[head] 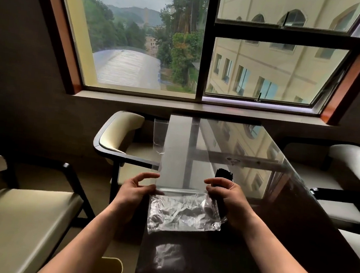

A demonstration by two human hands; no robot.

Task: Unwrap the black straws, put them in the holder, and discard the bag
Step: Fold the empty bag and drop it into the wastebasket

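Observation:
A bundle of black straws (pixel 224 175) stands upright in my right hand (pixel 232 200), its top above my fingers and its lower end showing below my palm. A clear plastic bag (pixel 181 214) hangs just above the table between both hands, crumpled at its lower part. A smoother, see-through stretch of it rises toward the window. My left hand (pixel 136 190) pinches the bag's left edge with thumb and forefinger. My right hand's fingertips also touch the bag's right edge. No straw holder is in view.
The dark glossy table (pixel 241 250) reflects the window and the bag. Cream-cushioned chairs stand at the left (pixel 22 209), far left (pixel 118 135) and right (pixel 350 164). A pale yellow bin's rim (pixel 112 267) shows on the floor by the table's near left corner.

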